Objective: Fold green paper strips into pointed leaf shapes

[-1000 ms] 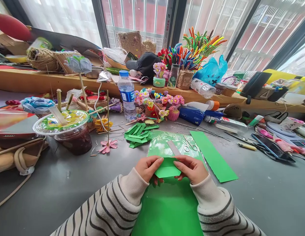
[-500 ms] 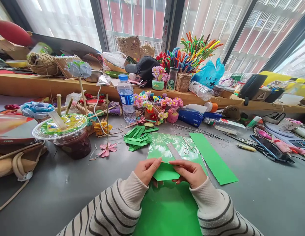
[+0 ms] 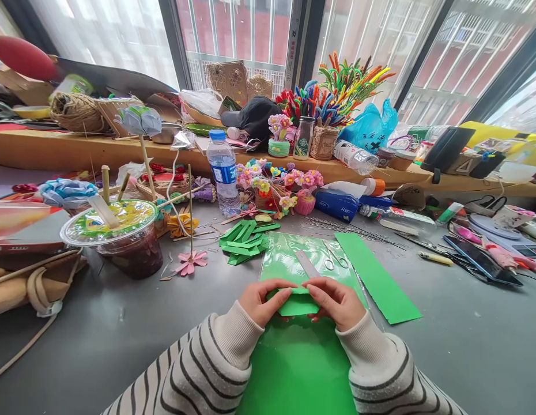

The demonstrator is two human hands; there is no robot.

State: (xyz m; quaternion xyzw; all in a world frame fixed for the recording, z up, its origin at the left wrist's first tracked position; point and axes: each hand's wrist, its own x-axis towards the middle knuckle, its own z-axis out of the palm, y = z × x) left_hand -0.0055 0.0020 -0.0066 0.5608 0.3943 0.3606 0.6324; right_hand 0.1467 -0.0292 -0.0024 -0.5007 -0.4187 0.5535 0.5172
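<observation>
A small piece of green paper (image 3: 297,306) is held between my two hands, with its far edge bent over toward me. My left hand (image 3: 264,301) pinches its left end, thumb on top. At the other end my right hand (image 3: 337,301) grips it the same way. Under my hands lies a larger green sheet (image 3: 298,369), partly inside a clear plastic sleeve. A ruler (image 3: 306,265) and small scissors (image 3: 335,256) rest on the sleeve just beyond my fingers. Several folded green paper strips (image 3: 242,241) are piled to the left of it.
A long green paper strip (image 3: 378,276) lies to the right. On the left stand a lidded drink cup (image 3: 134,253) and a pink paper flower (image 3: 191,263). A water bottle (image 3: 222,173) is behind the pile. A phone (image 3: 482,260) and a craft knife (image 3: 436,258) lie at right.
The far edge of the small green paper has been folded over toward me. My fingers have moved closer together along that edge.
</observation>
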